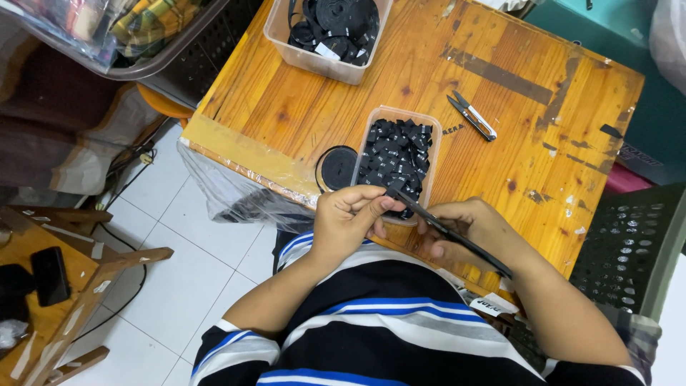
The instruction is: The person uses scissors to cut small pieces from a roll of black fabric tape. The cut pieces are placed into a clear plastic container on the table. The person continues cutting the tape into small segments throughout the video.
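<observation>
1. The left hand (348, 218) is closed in a pinch: thumb and fingers hold one end of a black strip (446, 230) just above the table edge.
2. The right hand (468, 232) is curled around the same strip further along; the strip runs slanted through it and comes out near the wrist.
3. A small white tag (489, 306) with dark print lies below the right forearm, beside the striped shirt (371, 322).
4. Just behind the hands stands a clear plastic box (397, 161), rectangular, full of small black pieces with little white marks.
5. Touching the left side of this box lies a round black roll (337, 168), flat on the wooden table (329, 107).
6. A small pair of snips (471, 116) with pale handles lies to the right of the box, well apart from the hands.
7. At the far edge of the table stands a second clear box (327, 32) that holds bigger black rolls, some with white labels.
8. On the left, below the table, a low wooden bench (53, 286) carries a black flat object.
</observation>
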